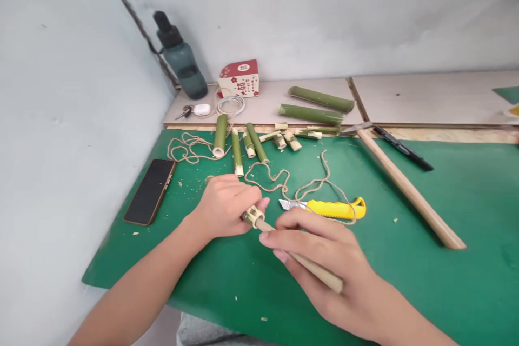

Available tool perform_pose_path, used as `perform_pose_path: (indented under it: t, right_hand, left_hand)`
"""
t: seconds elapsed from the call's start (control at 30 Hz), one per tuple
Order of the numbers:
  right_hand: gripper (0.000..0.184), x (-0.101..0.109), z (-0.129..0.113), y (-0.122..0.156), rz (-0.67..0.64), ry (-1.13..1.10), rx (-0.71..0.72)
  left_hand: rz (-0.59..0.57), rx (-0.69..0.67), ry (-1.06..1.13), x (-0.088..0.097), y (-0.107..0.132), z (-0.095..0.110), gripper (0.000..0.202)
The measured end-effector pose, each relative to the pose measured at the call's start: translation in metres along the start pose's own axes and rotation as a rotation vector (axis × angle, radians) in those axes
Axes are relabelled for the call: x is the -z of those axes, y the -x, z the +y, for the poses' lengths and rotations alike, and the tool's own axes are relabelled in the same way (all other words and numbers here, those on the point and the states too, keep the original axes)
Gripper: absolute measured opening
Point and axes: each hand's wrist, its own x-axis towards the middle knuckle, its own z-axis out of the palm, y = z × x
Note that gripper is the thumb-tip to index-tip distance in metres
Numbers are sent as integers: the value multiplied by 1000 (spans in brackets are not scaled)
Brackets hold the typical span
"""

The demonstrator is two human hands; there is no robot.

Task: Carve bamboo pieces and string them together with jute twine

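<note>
The left hand is clenched around a short green bamboo tube, whose pale cut end faces the right hand. The right hand grasps a slim tan wooden stick between its fingers and thumb. The stick's tip meets the tube's open end, but how far it goes in cannot be told. Both are held just above the green-covered surface.

Just beyond the right hand lies a yellow utility knife with its blade out. Loose beige twine is looped over it and trails off beyond the left hand. Farther beyond the left hand lie several cut green bamboo pieces, and past those, two long green bamboo stalks.

By my reading, the cutting is partly done: short lengths are ready and shavings dot the surface. The twine binds nothing as yet, and the long stalks are whole.
</note>
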Motion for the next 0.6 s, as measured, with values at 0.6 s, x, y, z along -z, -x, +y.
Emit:
perform_pose_path:
  t: [0.6]
  right_hand:
    - [16, -3, 20, 12, 574, -120, -65]
  left_hand:
    - [596, 717, 1244, 53, -4, 10, 43]
